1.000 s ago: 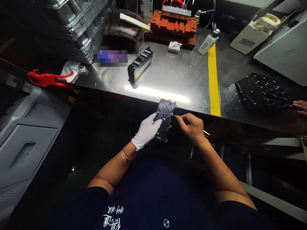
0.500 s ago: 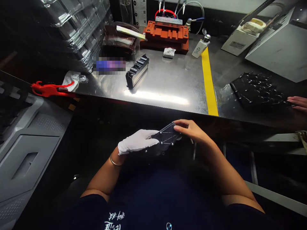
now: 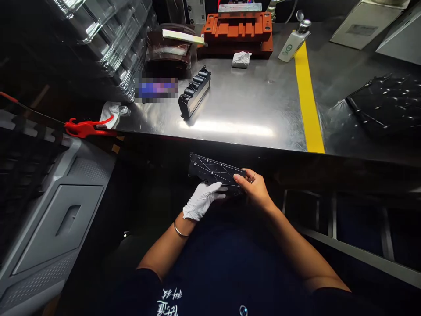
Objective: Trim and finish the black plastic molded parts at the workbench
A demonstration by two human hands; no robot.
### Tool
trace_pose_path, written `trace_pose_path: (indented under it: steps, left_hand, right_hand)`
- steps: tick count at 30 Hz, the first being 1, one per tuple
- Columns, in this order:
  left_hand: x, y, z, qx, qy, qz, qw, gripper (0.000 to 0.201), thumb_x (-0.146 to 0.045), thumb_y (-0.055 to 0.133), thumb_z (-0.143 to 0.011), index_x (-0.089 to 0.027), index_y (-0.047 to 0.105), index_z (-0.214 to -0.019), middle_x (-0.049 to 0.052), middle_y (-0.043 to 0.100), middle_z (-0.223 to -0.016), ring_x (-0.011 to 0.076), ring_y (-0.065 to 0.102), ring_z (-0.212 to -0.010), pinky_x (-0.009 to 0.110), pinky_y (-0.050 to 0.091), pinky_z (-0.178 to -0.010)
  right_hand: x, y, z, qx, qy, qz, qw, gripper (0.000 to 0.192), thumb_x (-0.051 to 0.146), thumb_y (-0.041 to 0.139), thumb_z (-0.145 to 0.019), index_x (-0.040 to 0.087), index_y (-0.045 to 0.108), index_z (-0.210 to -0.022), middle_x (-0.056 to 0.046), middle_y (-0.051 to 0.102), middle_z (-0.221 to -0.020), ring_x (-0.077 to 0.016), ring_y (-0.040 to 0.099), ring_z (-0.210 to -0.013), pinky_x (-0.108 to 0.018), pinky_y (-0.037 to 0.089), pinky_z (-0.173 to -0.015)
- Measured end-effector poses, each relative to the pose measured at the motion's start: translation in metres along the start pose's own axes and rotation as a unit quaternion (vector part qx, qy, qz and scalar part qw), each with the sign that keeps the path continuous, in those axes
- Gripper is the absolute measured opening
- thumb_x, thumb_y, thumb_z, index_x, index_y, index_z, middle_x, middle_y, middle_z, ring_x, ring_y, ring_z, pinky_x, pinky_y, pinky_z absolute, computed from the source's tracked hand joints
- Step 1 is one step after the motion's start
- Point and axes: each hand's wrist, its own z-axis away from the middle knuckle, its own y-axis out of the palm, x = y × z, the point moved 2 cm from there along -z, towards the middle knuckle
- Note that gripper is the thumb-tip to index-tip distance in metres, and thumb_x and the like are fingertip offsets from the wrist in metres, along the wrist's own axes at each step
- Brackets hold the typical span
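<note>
A flat black plastic part [image 3: 213, 169] with crossing ribs and small bright studs is held in front of my body, just below the bench edge. My left hand [image 3: 202, 199], in a white glove, grips its lower edge with the thumb on the ribbed face. Bare, my right hand [image 3: 255, 186] pinches the right end, thumb in front and fingers behind. On the metal bench above stands a black housing [image 3: 194, 94] with rounded humps and a pale strip along its side.
The metal bench [image 3: 243, 101] bears a red-orange fixture [image 3: 238, 30], a crumpled white wipe [image 3: 241, 59], a white bottle [image 3: 292, 41] and yellow tape [image 3: 308, 101]. Clear plastic trays [image 3: 112, 48] are stacked at left, near a red air gun [image 3: 87, 128]. Black parts [image 3: 388, 105] lie at right.
The black plastic part has swung round so its long ribbed face shows more fully. My gloved hand has shifted to its lower edge. The view has turned; the other person's hand at right is out of sight.
</note>
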Motion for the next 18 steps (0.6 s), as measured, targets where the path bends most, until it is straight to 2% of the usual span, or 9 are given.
trace_pose_path:
  steps: [2, 4, 6, 8, 11, 14, 16, 18]
  left_hand:
    - [-0.001, 0.006, -0.001, -0.008, 0.018, -0.015, 1.000, 0.033, -0.026, 0.075, -0.072, -0.014, 0.070, -0.102, 0.008, 0.071, -0.103, 0.0236, 0.065, -0.096, 0.031, 0.054, -0.079]
    - [-0.006, 0.007, -0.001, 0.029, 0.028, -0.039, 0.998, 0.040, -0.018, 0.079, -0.066, -0.015, 0.069, -0.105, 0.008, 0.070, -0.108, 0.0244, 0.064, -0.104, 0.035, 0.052, -0.091]
    - [-0.010, 0.005, -0.001, 0.048, 0.013, -0.004, 0.999, 0.040, -0.016, 0.079, -0.066, -0.016, 0.069, -0.105, 0.008, 0.070, -0.110, 0.0254, 0.063, -0.107, 0.041, 0.051, -0.095]
    - [-0.011, 0.002, -0.004, 0.010, -0.026, 0.073, 0.997, 0.028, -0.019, 0.074, -0.072, -0.017, 0.070, -0.099, 0.007, 0.071, -0.105, 0.0254, 0.066, -0.101, 0.043, 0.055, -0.088]
    - [-0.009, 0.000, -0.008, -0.063, -0.064, 0.146, 0.985, 0.012, -0.013, 0.066, -0.076, -0.013, 0.070, -0.087, 0.008, 0.073, -0.092, 0.0231, 0.069, -0.088, 0.040, 0.060, -0.077]
    - [-0.011, 0.001, -0.008, -0.098, -0.051, 0.190, 0.976, 0.015, 0.000, 0.059, -0.072, -0.011, 0.069, -0.075, 0.006, 0.073, -0.081, 0.0217, 0.070, -0.085, 0.041, 0.060, -0.079]
    - [-0.015, 0.000, -0.007, -0.113, -0.029, 0.218, 0.969, 0.021, 0.005, 0.055, -0.069, -0.012, 0.068, -0.070, 0.005, 0.073, -0.079, 0.0217, 0.070, -0.087, 0.043, 0.059, -0.085]
    - [-0.017, -0.003, -0.006, -0.121, -0.018, 0.232, 0.965, 0.025, 0.007, 0.052, -0.066, -0.012, 0.069, -0.068, 0.005, 0.073, -0.080, 0.0223, 0.069, -0.091, 0.045, 0.056, -0.091]
  right_hand:
    - [-0.002, 0.001, 0.001, 0.009, 0.006, -0.015, 1.000, 0.044, 0.051, 0.078, -0.060, 0.016, 0.064, -0.082, -0.001, 0.065, -0.067, -0.0137, 0.057, -0.059, -0.026, 0.047, -0.055]
    - [-0.002, -0.002, 0.003, 0.024, 0.011, -0.030, 0.999, 0.045, 0.054, 0.077, -0.061, 0.016, 0.063, -0.080, 0.000, 0.063, -0.065, -0.0131, 0.056, -0.057, -0.026, 0.047, -0.055]
    - [-0.002, -0.006, 0.006, 0.036, 0.018, -0.040, 0.998, 0.045, 0.054, 0.077, -0.061, 0.016, 0.063, -0.079, 0.001, 0.061, -0.063, -0.0116, 0.054, -0.056, -0.025, 0.045, -0.054]
    - [-0.004, -0.009, 0.010, 0.041, 0.029, -0.042, 0.998, 0.046, 0.051, 0.080, -0.058, 0.016, 0.062, -0.080, 0.002, 0.060, -0.065, -0.0106, 0.054, -0.056, -0.024, 0.044, -0.054]
    - [-0.017, -0.011, 0.019, 0.053, 0.070, -0.069, 0.994, 0.050, 0.054, 0.081, -0.055, 0.017, 0.059, -0.082, 0.004, 0.056, -0.062, -0.0070, 0.047, -0.051, -0.020, 0.037, -0.046]
    - [-0.042, -0.016, 0.032, 0.041, 0.146, -0.117, 0.982, 0.052, 0.061, 0.076, -0.059, 0.018, 0.058, -0.083, 0.006, 0.051, -0.062, -0.0029, 0.033, -0.043, -0.016, 0.021, -0.036]
    - [-0.061, -0.020, 0.042, 0.003, 0.185, -0.135, 0.973, 0.049, 0.061, 0.072, -0.065, 0.018, 0.059, -0.085, 0.003, 0.054, -0.069, -0.0032, 0.036, -0.045, -0.016, 0.023, -0.035]
    - [-0.075, -0.023, 0.050, -0.032, 0.199, -0.134, 0.970, 0.045, 0.058, 0.070, -0.069, 0.018, 0.061, -0.087, 0.001, 0.056, -0.072, -0.0053, 0.042, -0.048, -0.017, 0.030, -0.036]
